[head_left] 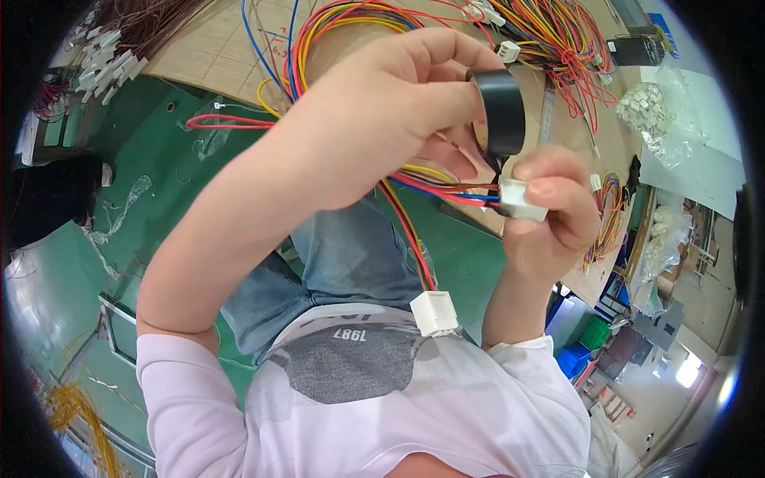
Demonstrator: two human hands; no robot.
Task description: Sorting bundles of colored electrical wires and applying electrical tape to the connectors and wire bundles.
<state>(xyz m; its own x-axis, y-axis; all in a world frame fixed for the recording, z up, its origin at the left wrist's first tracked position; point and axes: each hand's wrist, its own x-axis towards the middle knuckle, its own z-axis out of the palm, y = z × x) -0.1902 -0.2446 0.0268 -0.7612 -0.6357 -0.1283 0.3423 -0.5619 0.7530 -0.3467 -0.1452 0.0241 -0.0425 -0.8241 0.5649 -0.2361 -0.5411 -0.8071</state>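
Note:
My left hand (422, 95) is closed on a roll of black tape (504, 113), its fingers reaching around and through the ring. A short strip of tape hangs from the roll toward the wires below. Between the thumb and fingertips of my right hand (562, 211) is a white plastic connector (522, 199). Red, blue, brown and yellow wires (454, 190) run into it from the left, passing beneath my left hand. A second white connector (435, 313) dangles on red and yellow wires in front of my shirt.
Coiled coloured wire bundles (550, 40) lie on the wooden table (215, 56). Brown wires with white connectors (107, 64) hang over its far left edge. At the right are a clear bag of white connectors (649, 111) and another wire bundle (610, 215). Blue and green bins (574, 360) stand lower right.

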